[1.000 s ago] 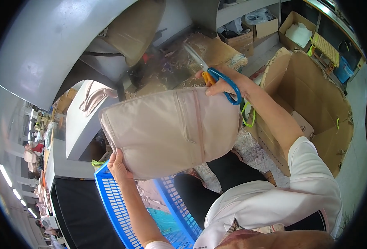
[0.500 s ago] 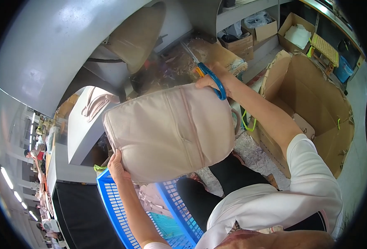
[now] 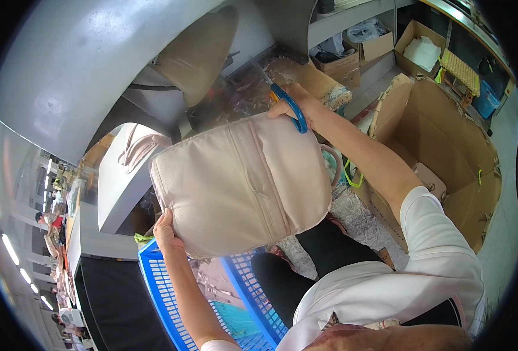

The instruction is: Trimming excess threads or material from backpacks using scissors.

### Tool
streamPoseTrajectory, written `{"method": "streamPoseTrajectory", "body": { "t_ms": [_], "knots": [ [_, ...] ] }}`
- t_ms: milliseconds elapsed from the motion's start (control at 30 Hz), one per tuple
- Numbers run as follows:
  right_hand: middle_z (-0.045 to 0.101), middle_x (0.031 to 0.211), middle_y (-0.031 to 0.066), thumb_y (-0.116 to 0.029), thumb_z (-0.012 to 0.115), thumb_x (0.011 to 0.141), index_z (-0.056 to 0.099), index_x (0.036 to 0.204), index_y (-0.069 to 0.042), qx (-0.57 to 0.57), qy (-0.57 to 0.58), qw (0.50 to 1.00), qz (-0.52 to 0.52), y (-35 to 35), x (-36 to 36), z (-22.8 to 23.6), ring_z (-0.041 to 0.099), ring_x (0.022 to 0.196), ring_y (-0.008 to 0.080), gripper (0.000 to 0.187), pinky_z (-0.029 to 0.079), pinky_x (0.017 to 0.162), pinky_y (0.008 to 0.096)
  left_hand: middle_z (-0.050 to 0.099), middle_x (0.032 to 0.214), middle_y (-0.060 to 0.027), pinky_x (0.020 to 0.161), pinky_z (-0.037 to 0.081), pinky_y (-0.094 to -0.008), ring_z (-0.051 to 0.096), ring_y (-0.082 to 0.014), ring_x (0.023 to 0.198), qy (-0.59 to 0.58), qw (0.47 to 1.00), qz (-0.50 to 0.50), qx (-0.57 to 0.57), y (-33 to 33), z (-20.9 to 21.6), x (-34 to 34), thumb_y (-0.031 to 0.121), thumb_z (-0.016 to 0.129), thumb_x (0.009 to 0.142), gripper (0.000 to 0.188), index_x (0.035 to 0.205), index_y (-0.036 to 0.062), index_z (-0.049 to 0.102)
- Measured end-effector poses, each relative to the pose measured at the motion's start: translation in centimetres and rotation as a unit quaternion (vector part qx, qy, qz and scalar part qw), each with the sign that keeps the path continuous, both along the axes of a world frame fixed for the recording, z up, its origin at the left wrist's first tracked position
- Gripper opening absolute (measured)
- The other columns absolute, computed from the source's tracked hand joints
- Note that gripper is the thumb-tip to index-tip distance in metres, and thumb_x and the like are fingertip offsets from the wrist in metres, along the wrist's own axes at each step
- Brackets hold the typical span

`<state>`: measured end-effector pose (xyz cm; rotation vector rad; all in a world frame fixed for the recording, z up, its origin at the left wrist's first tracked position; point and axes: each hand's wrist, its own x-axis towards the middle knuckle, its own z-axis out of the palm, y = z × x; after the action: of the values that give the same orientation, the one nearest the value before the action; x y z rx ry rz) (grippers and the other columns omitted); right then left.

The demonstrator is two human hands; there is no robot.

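Observation:
A pale pink backpack-shaped bag (image 3: 212,193) is stretched between my hands, its zipped panel facing up and a carry loop (image 3: 331,164) on its right end. My left hand (image 3: 168,232) grips the lower left edge, thumb on top and fingers beneath. At the upper right edge, my right hand (image 3: 309,104) pinches the bag with its thumb while also holding scissors. The scissors (image 3: 296,112) have blue handles with an orange part, and their blades point away to the upper left. Most of the right fingers are hidden behind the handles and the bag.
Below the bag stands a blue plastic basket (image 3: 159,286) with pink pieces inside. A large open cardboard box (image 3: 382,164) is on the right, holding a pink item (image 3: 431,180). Folded pink fabric (image 3: 139,146) lies on a white surface at left. A grey machine housing (image 3: 83,64) overhangs the upper left.
My right hand, with the scissors, has shifted slightly up and left, turning the bag's right end a little. More of the carry loop shows. My left hand has barely moved.

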<state>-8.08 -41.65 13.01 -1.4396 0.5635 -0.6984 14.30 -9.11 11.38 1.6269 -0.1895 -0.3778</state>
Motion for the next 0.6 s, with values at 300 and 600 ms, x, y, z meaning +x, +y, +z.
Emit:
{"method": "streamPoseTrajectory", "body": {
  "t_ms": [300, 600],
  "knots": [
    [0.056, 0.071, 0.0089, -0.002, 0.067, 0.055, 0.058, 0.088, 0.006, 0.010, -0.014, 1.000, -0.002, 0.0, -0.4, 0.5, 0.053, 0.060, 0.0158, 0.035, 0.042, 0.054, 0.0256, 0.063, 0.095, -0.0113, 0.078, 0.043, -0.0289, 0.058, -0.0184, 0.083, 0.016, 1.000, 0.001, -0.011, -0.5, -0.1, 0.3, 0.019, 0.059, 0.081, 0.027, 0.098, -0.0027, 0.061],
    [0.055, 0.068, 0.0080, -0.003, 0.067, 0.057, 0.057, 0.089, 0.005, 0.009, 0.023, 0.999, -0.022, -0.7, -2.0, -0.6, 0.054, 0.059, 0.0152, 0.035, 0.042, 0.054, 0.0260, 0.063, 0.091, -0.0105, 0.073, 0.046, -0.0272, 0.059, -0.0175, 0.078, 0.009, 0.999, -0.022, -0.026, -1.5, 0.2, -1.0, 0.015, 0.057, 0.082, 0.023, 0.096, -0.0031, 0.061]
  ]
}}
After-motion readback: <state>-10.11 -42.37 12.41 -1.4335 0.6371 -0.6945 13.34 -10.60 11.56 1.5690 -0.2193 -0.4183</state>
